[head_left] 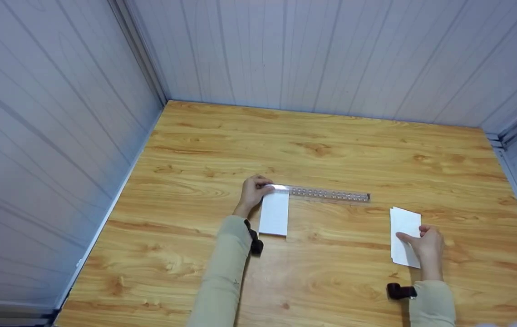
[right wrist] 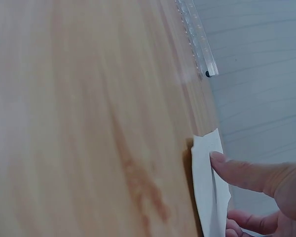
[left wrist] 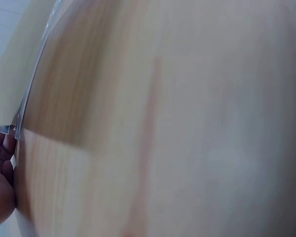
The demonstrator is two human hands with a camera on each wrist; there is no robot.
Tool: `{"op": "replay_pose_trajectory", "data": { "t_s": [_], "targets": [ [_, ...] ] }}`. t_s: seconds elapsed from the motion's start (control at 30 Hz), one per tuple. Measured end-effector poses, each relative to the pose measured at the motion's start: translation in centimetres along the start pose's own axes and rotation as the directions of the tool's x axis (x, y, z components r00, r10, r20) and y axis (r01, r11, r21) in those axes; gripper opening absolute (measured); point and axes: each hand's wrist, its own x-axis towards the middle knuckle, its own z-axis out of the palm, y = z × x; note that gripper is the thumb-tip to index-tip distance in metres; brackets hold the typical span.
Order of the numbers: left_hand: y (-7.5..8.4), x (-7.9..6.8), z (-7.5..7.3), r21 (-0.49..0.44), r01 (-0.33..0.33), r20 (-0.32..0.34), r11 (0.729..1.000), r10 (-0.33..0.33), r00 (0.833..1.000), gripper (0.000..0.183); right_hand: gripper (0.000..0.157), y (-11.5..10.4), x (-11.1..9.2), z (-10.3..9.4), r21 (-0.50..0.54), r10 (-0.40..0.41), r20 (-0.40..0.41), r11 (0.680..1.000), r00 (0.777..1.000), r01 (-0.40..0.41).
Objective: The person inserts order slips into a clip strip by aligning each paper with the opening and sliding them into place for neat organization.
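My left hand pinches the left end of a clear plastic ruler that has rows of round shapes along it. Under that end, a white paper extends toward me, its top edge overlapped by the ruler. In the left wrist view, the fingers grip the clear end at the far left. To the right, my right hand holds a small stack of white paper pieces, slightly offset from each other. My right thumb lies over the paper's face, while other fingers curl at its far edge.
Both hands work over a wood-grain table. Pale panel walls stand along its back, left and right sides. A dark wrist camera sits on the left sleeve, another dark camera on the right.
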Motion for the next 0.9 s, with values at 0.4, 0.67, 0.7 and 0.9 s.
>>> {"op": "replay_pose_trajectory", "data": {
  "t_s": [0.4, 0.67, 0.7, 0.9],
  "targets": [
    [-0.18, 0.04, 0.04, 0.028, 0.017, -0.003, 0.999, -0.017, 1.0, 0.012, 0.08, -0.29, -0.15, -0.03, -0.001, 0.025, -0.017, 1.0, 1.0, -0.025],
    [-0.39, 0.06, 0.11, 0.036, 0.026, -0.005, 0.999, -0.026, 1.0, 0.011, 0.075, -0.04, -0.08, 0.32, 0.022, 0.009, -0.059, 1.0, 0.998, -0.007],
    [-0.4, 0.06, 0.11, 0.037, 0.027, -0.003, 0.999, -0.027, 1.0, 0.011, 0.074, -0.04, -0.08, 0.32, 0.026, 0.004, -0.067, 1.0, 0.998, -0.002],
    [0.21, -0.11, 0.03, 0.014, 0.016, -0.003, 1.0, -0.016, 1.0, 0.012, 0.068, -0.09, -0.06, 0.21, 0.052, 0.023, -0.1, 0.999, 0.995, -0.017]
  ]
}}
